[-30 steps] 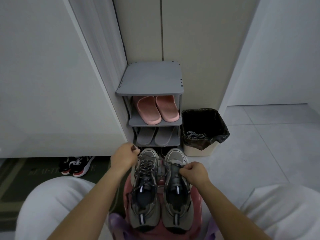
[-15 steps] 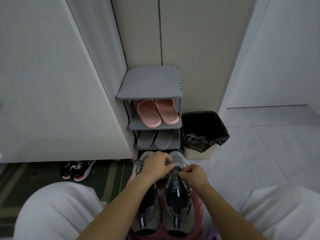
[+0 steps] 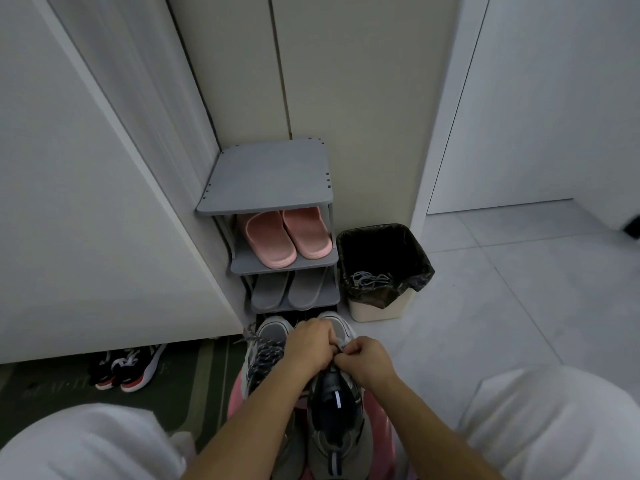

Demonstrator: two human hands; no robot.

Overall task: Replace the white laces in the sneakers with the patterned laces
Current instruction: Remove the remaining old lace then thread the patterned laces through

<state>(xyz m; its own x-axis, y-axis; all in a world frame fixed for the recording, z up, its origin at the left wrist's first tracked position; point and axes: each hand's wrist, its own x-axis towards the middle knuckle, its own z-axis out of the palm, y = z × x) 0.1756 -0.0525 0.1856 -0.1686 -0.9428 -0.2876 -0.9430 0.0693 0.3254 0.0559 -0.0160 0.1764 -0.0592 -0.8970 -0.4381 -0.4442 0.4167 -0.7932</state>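
Note:
Two grey sneakers stand side by side on a pink stool (image 3: 381,441) between my knees. The left sneaker (image 3: 266,351) carries a dark patterned lace (image 3: 263,358) across its eyelets. My left hand (image 3: 310,344) and my right hand (image 3: 367,358) meet over the upper front of the right sneaker (image 3: 337,417). Both have curled fingers that pinch the lace there; the lace itself is mostly hidden under them. A bundle of pale laces (image 3: 372,279) lies inside the bin.
A grey shoe rack (image 3: 266,181) holds pink slippers (image 3: 287,237) and grey slippers (image 3: 289,289) straight ahead. A black-lined bin (image 3: 384,268) stands to its right. Black and red shoes (image 3: 124,368) sit on a dark mat (image 3: 52,389) at left. White wall panels flank both sides.
My left hand moved right from the left sneaker's lace to the right sneaker and joined my right hand there. The view tilted slightly.

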